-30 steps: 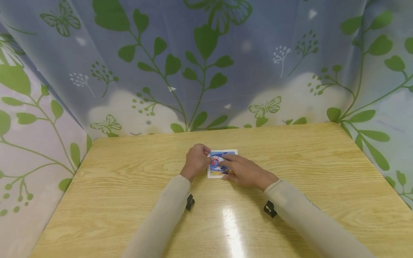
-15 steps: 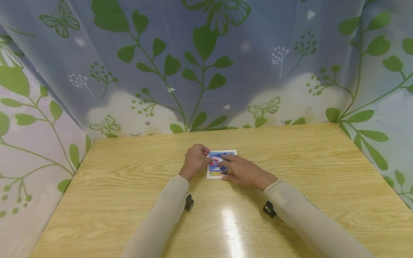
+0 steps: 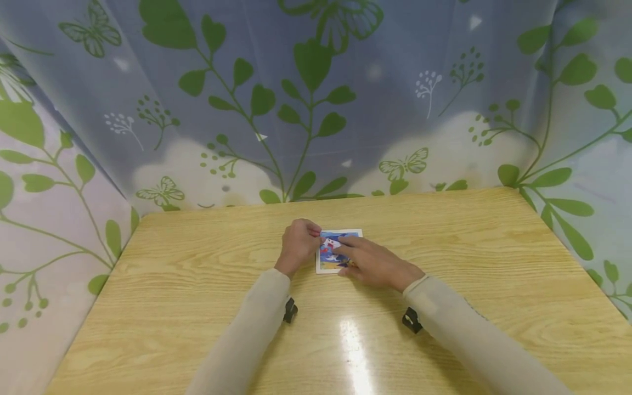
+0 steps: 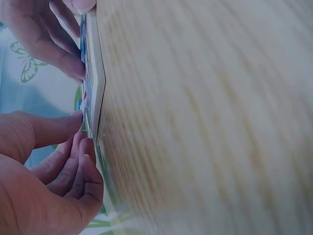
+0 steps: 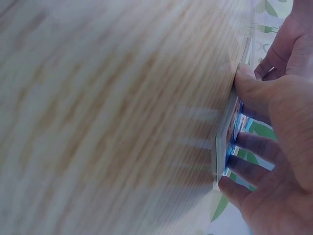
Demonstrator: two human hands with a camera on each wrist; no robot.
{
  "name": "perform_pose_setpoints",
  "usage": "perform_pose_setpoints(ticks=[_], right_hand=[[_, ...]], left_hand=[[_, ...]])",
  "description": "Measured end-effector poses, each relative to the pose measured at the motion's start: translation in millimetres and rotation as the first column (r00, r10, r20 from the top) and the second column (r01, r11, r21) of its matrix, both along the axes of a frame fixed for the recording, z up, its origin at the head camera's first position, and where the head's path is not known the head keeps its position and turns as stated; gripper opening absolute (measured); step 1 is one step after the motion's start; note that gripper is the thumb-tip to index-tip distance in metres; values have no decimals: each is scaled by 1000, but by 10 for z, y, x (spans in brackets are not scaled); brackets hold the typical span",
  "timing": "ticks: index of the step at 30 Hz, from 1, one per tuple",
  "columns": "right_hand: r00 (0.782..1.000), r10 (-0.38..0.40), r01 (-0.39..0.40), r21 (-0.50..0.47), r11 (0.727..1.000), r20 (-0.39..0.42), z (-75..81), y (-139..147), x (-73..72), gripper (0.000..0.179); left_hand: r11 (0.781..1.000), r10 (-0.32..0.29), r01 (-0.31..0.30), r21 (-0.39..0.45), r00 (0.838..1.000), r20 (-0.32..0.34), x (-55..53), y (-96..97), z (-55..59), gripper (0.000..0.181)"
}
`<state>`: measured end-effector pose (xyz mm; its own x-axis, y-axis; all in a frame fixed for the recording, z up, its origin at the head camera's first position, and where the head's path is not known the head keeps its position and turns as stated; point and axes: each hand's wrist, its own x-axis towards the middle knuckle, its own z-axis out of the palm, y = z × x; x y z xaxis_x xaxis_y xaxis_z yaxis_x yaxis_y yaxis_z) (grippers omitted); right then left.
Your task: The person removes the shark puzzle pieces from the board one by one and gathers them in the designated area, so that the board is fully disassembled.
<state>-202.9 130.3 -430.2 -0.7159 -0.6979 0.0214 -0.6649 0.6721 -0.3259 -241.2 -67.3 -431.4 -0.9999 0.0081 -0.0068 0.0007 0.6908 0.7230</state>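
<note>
A small square picture board (image 3: 327, 266) lies flat on the table, with a pale border round a blue printed scene with red and white parts. At its left edge my left hand (image 3: 299, 245) has its thumb and curled fingers close together. The left wrist view shows that thumb and the fingertips pinching at the board's thin edge. My right hand (image 3: 373, 262) lies over the right half, hiding part of the picture. Seen from the right wrist, its fingers (image 5: 254, 144) spread nearly straight onto the board's face, and the thumb (image 5: 247, 83) touches the near edge.
The wood-grain table (image 3: 197, 307) runs back to a blue and white cloth (image 3: 355, 99) printed with green leaves and butterflies, which also hangs at both sides. A small black device (image 3: 290, 310) shows under the left sleeve, and another black device (image 3: 412, 320) under the right.
My left thumb has drawn back slightly toward the board's left edge. The right hand and the board stay where they were.
</note>
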Motion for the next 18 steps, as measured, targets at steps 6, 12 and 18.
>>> perform_pose_setpoints(ticks=[6,12,18], right_hand=[[1000,-11,11,2,1000,9,0,0,-1,53],[1000,-13,13,3,1000,10,4,-4,-1,53],[1000,-11,11,1,1000,9,-6,2,-4,53]], left_hand=[[998,8,-6,57,1000,-22,10,15,-1,15],[995,24,-20,96,999,-39,24,34,2,9],[981,58,-51,189,998,-32,25,-15,-11,12]])
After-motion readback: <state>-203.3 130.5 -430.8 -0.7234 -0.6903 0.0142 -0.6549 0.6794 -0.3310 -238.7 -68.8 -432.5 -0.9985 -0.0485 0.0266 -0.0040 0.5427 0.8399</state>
